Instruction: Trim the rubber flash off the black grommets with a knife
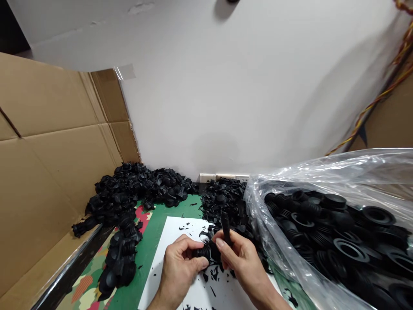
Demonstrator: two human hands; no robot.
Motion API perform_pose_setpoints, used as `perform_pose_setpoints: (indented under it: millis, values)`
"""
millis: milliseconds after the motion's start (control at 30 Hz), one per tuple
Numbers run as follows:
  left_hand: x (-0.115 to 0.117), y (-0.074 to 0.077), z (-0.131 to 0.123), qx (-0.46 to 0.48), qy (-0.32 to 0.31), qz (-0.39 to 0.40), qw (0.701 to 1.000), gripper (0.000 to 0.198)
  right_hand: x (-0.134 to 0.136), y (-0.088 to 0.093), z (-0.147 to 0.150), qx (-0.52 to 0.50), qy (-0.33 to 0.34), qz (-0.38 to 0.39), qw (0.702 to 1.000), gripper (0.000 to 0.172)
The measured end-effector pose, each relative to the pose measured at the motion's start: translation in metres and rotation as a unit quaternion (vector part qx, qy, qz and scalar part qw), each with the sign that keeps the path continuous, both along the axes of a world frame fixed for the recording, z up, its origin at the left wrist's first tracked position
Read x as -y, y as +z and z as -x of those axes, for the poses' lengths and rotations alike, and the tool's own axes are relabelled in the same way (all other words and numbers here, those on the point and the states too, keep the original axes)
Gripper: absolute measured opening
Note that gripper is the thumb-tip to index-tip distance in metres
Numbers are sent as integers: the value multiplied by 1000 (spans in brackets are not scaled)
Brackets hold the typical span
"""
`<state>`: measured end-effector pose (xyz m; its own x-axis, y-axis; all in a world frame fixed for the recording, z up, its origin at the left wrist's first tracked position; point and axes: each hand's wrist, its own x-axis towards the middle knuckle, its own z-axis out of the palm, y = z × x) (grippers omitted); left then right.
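Note:
My left hand pinches a small ribbed black rubber part between thumb and fingers, low in the middle of the head view. Just to its right, my right hand is closed on a dark, flat strip-like piece that stands up from the fingers; whether it is a tool or rubber is unclear. Black material lies between the hands, partly hidden by the fingers. Under both hands is a white sheet scattered with black scraps.
A clear plastic bag of ribbed black parts lies right. Black parts are heaped at the back and left of the green surface; scraps pile behind my right hand. Cardboard stands left, a wall behind.

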<state>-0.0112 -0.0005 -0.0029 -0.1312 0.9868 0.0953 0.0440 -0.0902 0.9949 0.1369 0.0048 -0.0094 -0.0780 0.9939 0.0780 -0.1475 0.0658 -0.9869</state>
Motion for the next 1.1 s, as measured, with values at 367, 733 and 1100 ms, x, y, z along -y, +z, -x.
perform_pose_setpoints:
  millis: [367,733,1100]
  values:
    - [-1,2,1,-14,10,-9,1000,20,-5,-11,3,15,14,-10,1000,41]
    - [-4,-4,6,167,-89,156,969,52,-3,-6,2,10,28,18,999,38]
    - [-3,-4,3,209,-100,251,940,45,6,-6,18,21,48,3,999,20]
